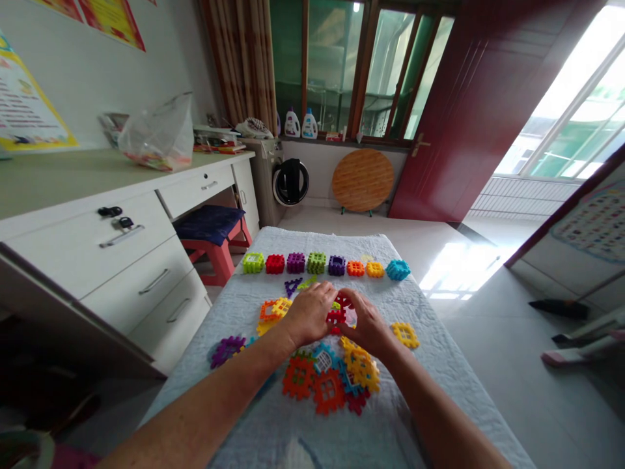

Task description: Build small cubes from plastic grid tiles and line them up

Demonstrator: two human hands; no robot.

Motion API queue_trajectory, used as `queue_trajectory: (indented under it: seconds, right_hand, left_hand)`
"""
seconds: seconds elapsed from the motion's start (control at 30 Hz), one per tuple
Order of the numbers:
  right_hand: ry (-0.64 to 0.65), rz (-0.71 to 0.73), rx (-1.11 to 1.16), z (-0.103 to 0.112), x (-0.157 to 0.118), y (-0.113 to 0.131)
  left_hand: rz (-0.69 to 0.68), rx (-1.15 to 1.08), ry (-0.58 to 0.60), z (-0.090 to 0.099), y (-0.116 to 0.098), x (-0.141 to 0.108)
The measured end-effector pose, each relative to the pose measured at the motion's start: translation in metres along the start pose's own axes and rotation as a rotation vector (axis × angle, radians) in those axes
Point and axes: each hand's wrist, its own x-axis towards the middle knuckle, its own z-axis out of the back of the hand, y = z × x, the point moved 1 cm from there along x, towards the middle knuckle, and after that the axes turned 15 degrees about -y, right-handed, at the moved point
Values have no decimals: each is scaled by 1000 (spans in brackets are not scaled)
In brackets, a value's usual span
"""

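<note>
Near the middle of the cloth-covered table, my left hand (315, 311) and my right hand (367, 319) close from both sides around red interlocking plastic pieces (336, 315). Some yellow-green shows between them, and my fingers partly hide how the pieces join. Below my hands lies a loose pile of flat notched pieces: orange (328, 391), blue (324, 358) and yellow (362, 366). To the left are orange and yellow pieces (271, 311) and a purple one (227, 350), partly behind my left arm. A single yellow piece (405, 335) lies right of my right hand.
A row of several assembled blocks, among them a green cube (253, 262) and a blue one (398, 269), lines the table's far side. Purple triangular pieces (293, 286) lie before it. A desk (122, 189) and a stool (212, 225) stand left.
</note>
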Motion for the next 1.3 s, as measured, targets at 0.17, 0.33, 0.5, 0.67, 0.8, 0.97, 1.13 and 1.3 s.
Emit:
queue_trajectory:
  seconds: [0.17,0.33,0.5,0.67,0.8,0.97,1.13,1.3]
  right_hand:
    - [13,-2,-13,-1,0,3]
    - [-3,18,-32,-1,-2,-1]
    - [-85,-18,-70,10,-5,-16]
    - [-126,-56,-91,16,-4,-24]
    - [-133,-54,-104,15,-5,-26]
    - [-125,-86,-115,16,-7,-29]
    - [-116,-102,-113,17,-6,-29]
    - [-116,-109,-109,17,-7,-31]
  left_hand:
    - [-12,127,25,0,-6,3]
    - [26,122,3,2,0,0]
    - [126,140,-109,24,63,5]
    - [344,275,-67,53,150,23]
    - [376,288,69,53,186,39]
    - [354,288,143,38,199,54]
    - [351,301,182,27,209,58]
    - [354,316,219,24,213,58]
